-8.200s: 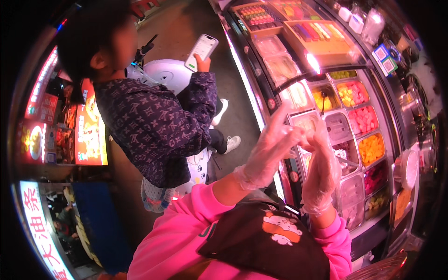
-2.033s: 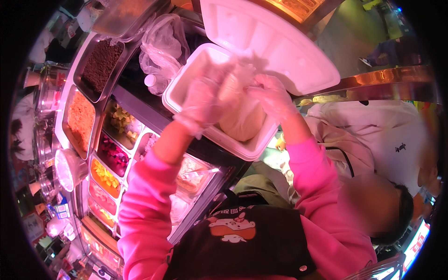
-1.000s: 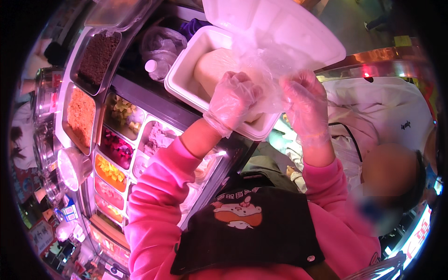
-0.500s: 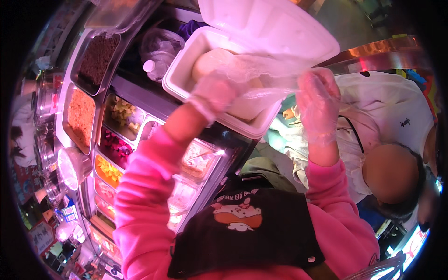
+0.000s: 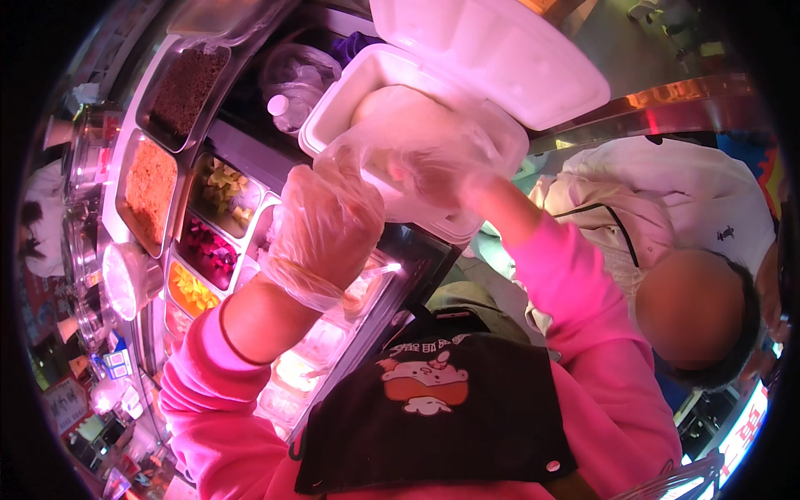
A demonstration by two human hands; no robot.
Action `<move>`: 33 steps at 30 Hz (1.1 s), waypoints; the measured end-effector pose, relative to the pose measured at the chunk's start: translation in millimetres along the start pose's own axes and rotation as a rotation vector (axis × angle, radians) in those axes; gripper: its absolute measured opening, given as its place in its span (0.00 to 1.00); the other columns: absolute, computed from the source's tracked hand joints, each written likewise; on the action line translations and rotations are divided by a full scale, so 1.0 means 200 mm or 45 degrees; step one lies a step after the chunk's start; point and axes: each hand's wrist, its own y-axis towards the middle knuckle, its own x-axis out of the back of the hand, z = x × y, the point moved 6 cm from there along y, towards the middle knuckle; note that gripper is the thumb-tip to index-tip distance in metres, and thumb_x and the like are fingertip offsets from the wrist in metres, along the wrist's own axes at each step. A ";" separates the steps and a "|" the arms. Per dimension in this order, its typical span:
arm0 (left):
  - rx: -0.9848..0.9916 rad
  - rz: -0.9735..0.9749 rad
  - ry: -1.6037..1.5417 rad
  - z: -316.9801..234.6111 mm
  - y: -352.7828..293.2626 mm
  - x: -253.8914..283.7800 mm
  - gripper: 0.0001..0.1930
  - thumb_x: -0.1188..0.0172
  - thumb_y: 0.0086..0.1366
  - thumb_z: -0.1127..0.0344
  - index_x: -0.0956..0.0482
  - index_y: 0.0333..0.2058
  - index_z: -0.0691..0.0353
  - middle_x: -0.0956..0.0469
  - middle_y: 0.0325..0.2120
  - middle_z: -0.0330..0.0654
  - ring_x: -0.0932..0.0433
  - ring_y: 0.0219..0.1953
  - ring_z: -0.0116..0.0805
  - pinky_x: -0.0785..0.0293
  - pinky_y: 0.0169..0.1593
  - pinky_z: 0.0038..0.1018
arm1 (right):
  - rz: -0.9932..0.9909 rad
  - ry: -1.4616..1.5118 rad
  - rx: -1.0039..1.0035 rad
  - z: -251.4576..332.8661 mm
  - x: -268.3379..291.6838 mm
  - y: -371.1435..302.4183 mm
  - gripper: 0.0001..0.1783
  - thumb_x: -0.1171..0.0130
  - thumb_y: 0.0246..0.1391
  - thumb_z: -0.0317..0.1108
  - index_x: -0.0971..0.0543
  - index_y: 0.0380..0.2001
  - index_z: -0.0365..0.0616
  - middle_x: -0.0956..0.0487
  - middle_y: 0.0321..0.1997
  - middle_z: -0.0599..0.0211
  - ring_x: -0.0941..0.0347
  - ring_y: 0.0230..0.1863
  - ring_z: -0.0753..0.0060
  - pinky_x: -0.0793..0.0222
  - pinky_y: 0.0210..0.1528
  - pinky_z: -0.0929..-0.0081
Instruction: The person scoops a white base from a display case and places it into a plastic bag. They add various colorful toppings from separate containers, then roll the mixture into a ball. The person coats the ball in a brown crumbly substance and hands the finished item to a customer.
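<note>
A white foam box (image 5: 315,125) stands open on the counter, holding a pale rounded mass (image 5: 396,108) under clear thin plastic film (image 5: 350,154). My left hand (image 5: 329,229), in a clear disposable glove, is closed at the near left corner of the box, gripping the edge of the film. Over the box, my right hand (image 5: 442,179), gloved too, reaches in above the pale mass and touches the film. Motion and plastic blur its fingers, so their pose is unclear.
The box's raised lid (image 5: 500,58) leans back at the far side. Metal trays of dark crumbs (image 5: 183,92), orange shreds (image 5: 148,196) and yellow cubes (image 5: 193,287) line the left. A bagged bottle (image 5: 287,108) stands beside the box. Another person (image 5: 667,208) is close on the right.
My left hand has drawn back from the box toward me, pulling film with it. My right hand has moved left from beyond the box's right side to over its inside.
</note>
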 end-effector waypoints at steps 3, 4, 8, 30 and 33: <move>0.043 0.053 0.077 -0.04 -0.05 0.01 0.07 0.40 0.55 0.70 0.19 0.32 0.66 0.21 0.47 0.60 0.27 0.32 0.37 0.39 0.30 0.32 | 0.188 -0.494 -0.172 -0.25 -0.15 0.14 0.05 0.43 0.59 0.25 0.21 0.38 0.40 0.18 0.42 0.64 0.22 0.42 0.62 0.25 0.47 0.63; 0.046 0.073 0.069 -0.05 -0.06 0.01 0.08 0.40 0.55 0.70 0.19 0.32 0.66 0.21 0.49 0.61 0.26 0.32 0.37 0.39 0.30 0.32 | 0.231 -0.579 -0.195 -0.31 -0.18 0.16 0.06 0.43 0.59 0.26 0.21 0.39 0.40 0.18 0.42 0.64 0.22 0.42 0.62 0.25 0.47 0.63; 0.204 0.140 -0.350 -0.04 -0.04 0.05 0.14 0.38 0.57 0.66 0.19 0.39 0.68 0.21 0.44 0.54 0.24 0.31 0.39 0.35 0.32 0.34 | 0.260 -0.734 -0.215 -0.42 -0.24 0.15 0.07 0.42 0.58 0.28 0.20 0.39 0.41 0.18 0.42 0.65 0.22 0.42 0.64 0.25 0.47 0.62; 0.459 -0.416 -2.378 -0.03 0.36 -0.40 0.27 0.32 0.59 0.66 0.26 0.57 0.65 0.19 0.47 0.51 0.19 0.50 0.43 0.24 0.53 0.34 | -0.467 0.996 -0.239 0.00 0.46 -0.09 0.06 0.42 0.49 0.21 0.16 0.27 0.36 0.19 0.26 0.70 0.29 0.26 0.82 0.36 0.28 0.82; 0.582 -0.337 -2.477 -0.04 0.43 -0.45 0.28 0.30 0.60 0.68 0.27 0.58 0.64 0.19 0.46 0.43 0.19 0.46 0.34 0.23 0.50 0.30 | -0.466 1.067 -0.178 0.10 0.50 -0.08 0.06 0.41 0.49 0.21 0.15 0.28 0.36 0.19 0.27 0.70 0.27 0.28 0.81 0.34 0.31 0.83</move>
